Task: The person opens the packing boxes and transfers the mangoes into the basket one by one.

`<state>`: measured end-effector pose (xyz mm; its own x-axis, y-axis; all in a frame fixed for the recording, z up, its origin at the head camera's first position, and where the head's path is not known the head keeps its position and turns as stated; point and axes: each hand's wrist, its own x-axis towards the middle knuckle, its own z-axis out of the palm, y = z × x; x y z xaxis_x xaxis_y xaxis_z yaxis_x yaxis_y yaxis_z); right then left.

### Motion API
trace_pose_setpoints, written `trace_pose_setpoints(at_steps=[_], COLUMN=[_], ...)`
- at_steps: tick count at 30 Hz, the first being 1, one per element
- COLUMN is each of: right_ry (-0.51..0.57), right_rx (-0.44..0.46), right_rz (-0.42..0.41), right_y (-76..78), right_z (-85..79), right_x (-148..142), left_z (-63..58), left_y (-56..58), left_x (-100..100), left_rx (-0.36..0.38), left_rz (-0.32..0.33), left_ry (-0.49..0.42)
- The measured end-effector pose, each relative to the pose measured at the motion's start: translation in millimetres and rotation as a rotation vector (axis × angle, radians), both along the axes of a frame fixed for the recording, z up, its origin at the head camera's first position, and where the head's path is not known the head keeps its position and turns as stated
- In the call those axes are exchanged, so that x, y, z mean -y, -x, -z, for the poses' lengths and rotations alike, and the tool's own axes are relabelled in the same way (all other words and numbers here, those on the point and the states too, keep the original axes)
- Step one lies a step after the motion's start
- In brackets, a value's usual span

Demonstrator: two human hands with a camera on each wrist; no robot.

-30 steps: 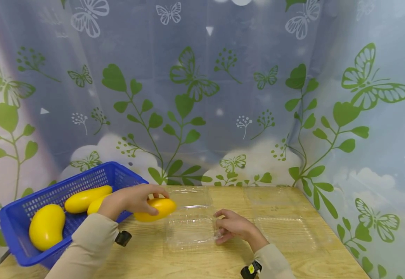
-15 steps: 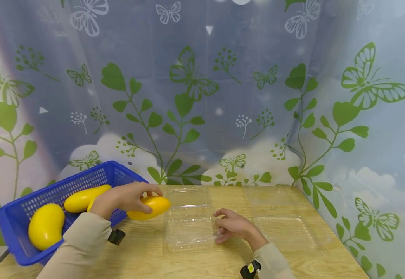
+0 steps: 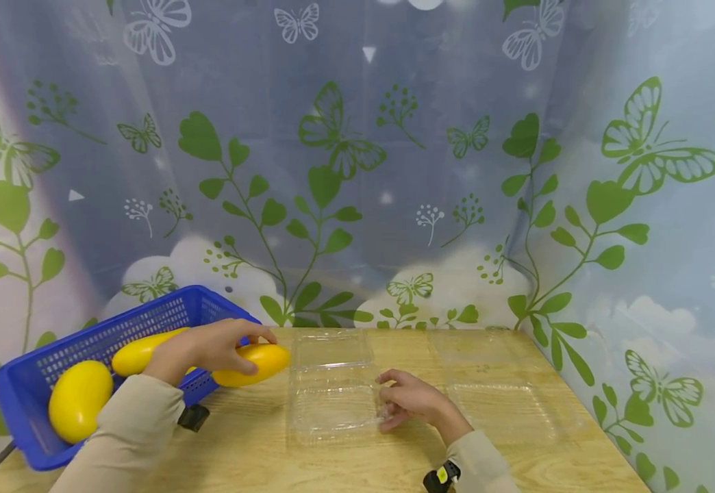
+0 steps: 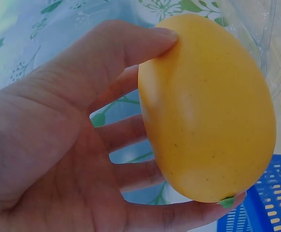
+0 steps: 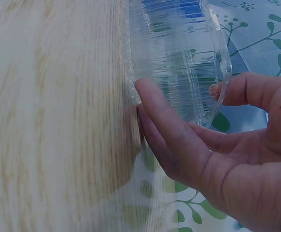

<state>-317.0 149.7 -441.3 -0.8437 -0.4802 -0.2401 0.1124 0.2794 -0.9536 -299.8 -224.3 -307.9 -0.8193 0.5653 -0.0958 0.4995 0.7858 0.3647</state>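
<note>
In the head view, my left hand (image 3: 209, 346) holds a yellow mango (image 3: 261, 363) above the table, just right of the basket. The left wrist view shows the thumb on one side of this mango and the fingers behind it, with a small green stem end by the little finger. My right hand (image 3: 413, 397) is at the right side of an opened clear plastic clamshell container (image 3: 333, 437). Seen from the right wrist, one fingertip lies on the container's rim (image 5: 225, 63) and other fingers touch its side near the wood.
A blue perforated basket (image 3: 55, 457) stands at the left with more mangoes inside, among them a rounded mango (image 3: 80, 400) and a longer mango (image 3: 144, 354). Another clear container (image 3: 499, 411) lies right of my right hand. A butterfly-print curtain (image 3: 345, 226) hangs behind the table.
My left hand has drawn back leftward with the mango, away from the container and closer to the basket. The right hand and the container have stayed in place.
</note>
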Motion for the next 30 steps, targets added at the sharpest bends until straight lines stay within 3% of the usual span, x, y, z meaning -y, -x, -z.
trace_pose_setpoints(at_steps=[30], right_ry=[0.003], right_rx=[0.008], right_rz=[0.005], right_y=[-0.1], right_z=[-0.3], right_x=[0], left_z=[-6.5], left_y=[-7.5], left_x=[30], left_rx=[0.018], left_rz=[-0.037], left_ry=[-0.047])
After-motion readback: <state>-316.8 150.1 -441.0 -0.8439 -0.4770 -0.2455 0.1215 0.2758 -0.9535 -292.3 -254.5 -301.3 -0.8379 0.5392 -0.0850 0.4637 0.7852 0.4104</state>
